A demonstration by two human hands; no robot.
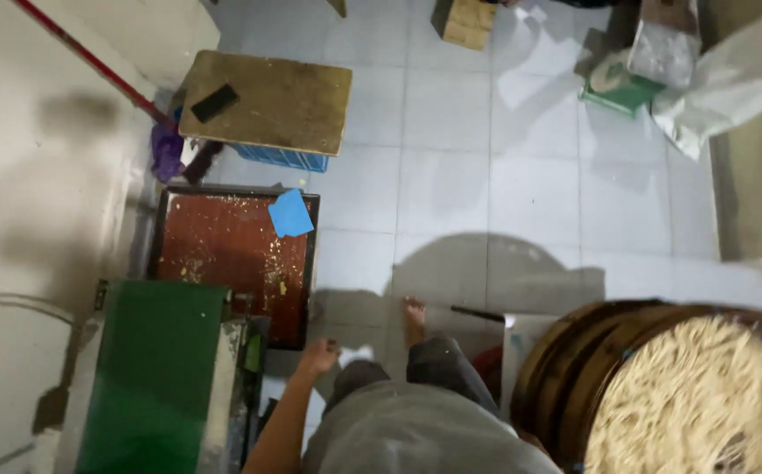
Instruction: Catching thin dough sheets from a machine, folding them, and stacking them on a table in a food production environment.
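Left hand point(318, 358): grip closed, empty, beside the red tray's point(223, 254) lower right edge and green machine point(157, 377). Right hand unseen. Round noodle basket point(697, 395) at right; open tiled floor point(504, 184) ahead.

A brown cardboard box point(465, 21) sits on the floor at the top of the view. To its right lies a green and white bag point(620, 83), flat on the tiles. A big white sack point(725, 83) lies beside it at the top right corner. A grey box point(664, 46) leans just above the green bag. No signs or screens show.
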